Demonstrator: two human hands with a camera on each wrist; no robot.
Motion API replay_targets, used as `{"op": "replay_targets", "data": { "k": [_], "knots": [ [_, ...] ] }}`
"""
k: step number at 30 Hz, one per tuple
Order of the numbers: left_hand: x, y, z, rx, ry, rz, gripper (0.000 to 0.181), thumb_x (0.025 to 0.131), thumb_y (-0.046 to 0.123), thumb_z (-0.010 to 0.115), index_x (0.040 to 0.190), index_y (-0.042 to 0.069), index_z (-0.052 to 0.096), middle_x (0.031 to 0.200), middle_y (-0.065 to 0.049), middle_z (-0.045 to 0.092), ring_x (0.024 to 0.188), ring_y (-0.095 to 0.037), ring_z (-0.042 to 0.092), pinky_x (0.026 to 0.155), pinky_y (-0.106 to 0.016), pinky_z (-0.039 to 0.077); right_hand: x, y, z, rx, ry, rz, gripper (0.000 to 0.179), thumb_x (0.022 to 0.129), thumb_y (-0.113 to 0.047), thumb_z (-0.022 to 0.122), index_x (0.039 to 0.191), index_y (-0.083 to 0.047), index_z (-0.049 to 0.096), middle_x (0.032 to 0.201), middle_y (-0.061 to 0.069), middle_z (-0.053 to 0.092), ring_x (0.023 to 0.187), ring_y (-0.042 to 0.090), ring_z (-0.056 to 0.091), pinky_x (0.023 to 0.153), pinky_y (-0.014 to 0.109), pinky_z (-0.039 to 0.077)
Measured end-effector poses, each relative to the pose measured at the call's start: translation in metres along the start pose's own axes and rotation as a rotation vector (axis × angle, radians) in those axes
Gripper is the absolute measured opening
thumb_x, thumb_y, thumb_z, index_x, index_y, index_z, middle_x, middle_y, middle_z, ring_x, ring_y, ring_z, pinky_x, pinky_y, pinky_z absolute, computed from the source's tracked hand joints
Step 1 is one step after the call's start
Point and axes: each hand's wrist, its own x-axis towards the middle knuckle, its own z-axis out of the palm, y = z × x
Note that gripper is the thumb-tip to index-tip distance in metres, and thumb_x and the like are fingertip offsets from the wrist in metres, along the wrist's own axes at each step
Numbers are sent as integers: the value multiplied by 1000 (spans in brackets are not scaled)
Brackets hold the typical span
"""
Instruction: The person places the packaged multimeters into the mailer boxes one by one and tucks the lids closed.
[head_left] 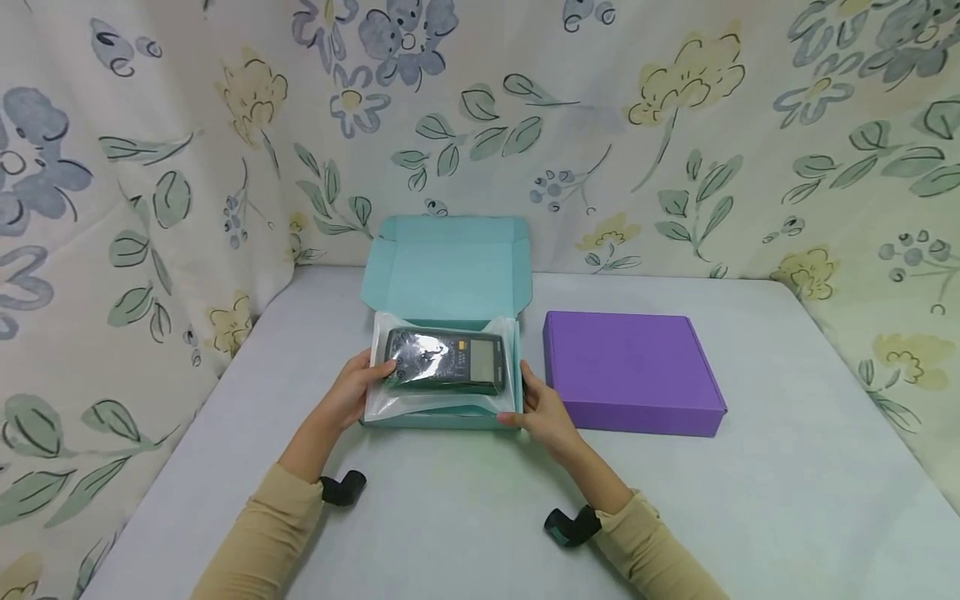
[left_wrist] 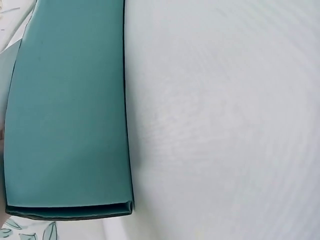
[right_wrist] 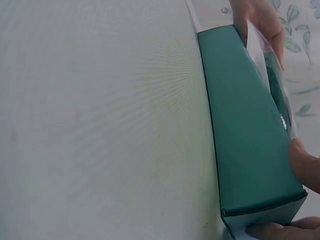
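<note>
A dark digital multimeter (head_left: 445, 360) in a clear plastic bag lies over the opening of a teal cardboard box (head_left: 442, 421), whose lid stands raised behind it. My left hand (head_left: 351, 390) pinches the bagged multimeter at its left end, thumb on top; its other fingers are mostly hidden. At the right front corner of the box, my right hand (head_left: 546, 418) grips the wall with the thumb (right_wrist: 304, 162) on the upper edge and fingers against the end. The left wrist view takes in just the front wall of the box (left_wrist: 70, 110) and the table.
A closed purple box (head_left: 626, 371) stands on the white table (head_left: 450, 517), just right of the teal one. Behind the table hangs a flower-patterned cloth (head_left: 480, 142). A black wrist device (head_left: 345, 488) sits at each cuff.
</note>
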Motion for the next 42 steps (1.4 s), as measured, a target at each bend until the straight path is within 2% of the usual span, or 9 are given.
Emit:
{"op": "replay_targets", "data": {
  "k": [6, 11, 15, 18, 27, 32, 35, 38, 42],
  "knots": [
    [1, 1, 1, 10, 10, -18, 60, 102, 6, 39, 152, -8, 10, 152, -28, 21, 137, -38, 27, 112, -48, 28, 0, 0, 0, -8, -4, -1, 96, 80, 15, 70, 152, 6, 7, 159, 21, 7, 144, 34, 18, 111, 42, 29],
    [3, 4, -1, 88, 27, -39, 58, 103, 12, 42, 151, -8, 16, 146, -26, 34, 125, -26, 44, 98, -28, 43, 0, 0, 1, -8, 5, 0, 96, 79, 15, 70, 152, 6, 8, 159, 21, 8, 143, 34, 20, 111, 43, 29],
    [4, 8, -5, 147, 66, -49, 56, 103, 15, 45, 148, -11, 25, 141, -25, 43, 117, -16, 50, 88, -19, 46, -1, 0, 1, -17, 15, 5, 96, 79, 14, 71, 152, 6, 9, 159, 21, 10, 143, 35, 20, 111, 43, 28],
    [3, 10, -8, 185, 70, -45, 53, 104, 14, 45, 146, -13, 28, 140, -27, 45, 118, -19, 51, 88, -18, 46, -1, 0, 2, -26, 22, 11, 96, 79, 13, 71, 152, 6, 10, 158, 22, 11, 143, 35, 21, 111, 43, 28],
    [-2, 17, -8, 227, 16, -57, 53, 103, 12, 43, 145, -15, 26, 142, -31, 41, 121, -26, 48, 91, -23, 45, -1, 1, 3, -42, 35, 18, 98, 78, 13, 73, 152, 5, 10, 158, 21, 13, 142, 36, 23, 110, 43, 29],
    [-3, 16, -6, 226, 47, -65, 54, 103, 12, 43, 145, -15, 25, 142, -32, 39, 128, -33, 41, 103, -35, 40, -2, -1, 3, -59, 35, 20, 97, 78, 13, 72, 153, 5, 10, 158, 21, 13, 142, 37, 23, 110, 44, 30],
    [-1, 15, -3, 307, 117, -57, 54, 102, 13, 46, 144, -15, 26, 141, -34, 39, 130, -39, 39, 108, -48, 34, -2, -2, 3, -54, 29, 15, 96, 79, 13, 71, 153, 5, 10, 158, 22, 12, 142, 37, 23, 110, 45, 29],
    [2, 17, -1, 456, 172, -72, 54, 102, 14, 48, 143, -15, 29, 140, -35, 40, 131, -45, 38, 109, -56, 31, -1, -2, 3, -46, 25, 16, 96, 79, 14, 71, 153, 5, 10, 158, 22, 11, 142, 37, 23, 110, 45, 30],
    [7, 22, 4, 684, 167, -109, 47, 103, 15, 47, 138, -15, 38, 138, -35, 44, 130, -48, 39, 106, -59, 35, -1, -2, 3, -39, 28, 14, 95, 80, 14, 70, 152, 6, 10, 158, 22, 11, 142, 37, 23, 110, 45, 30]
  ]
}}
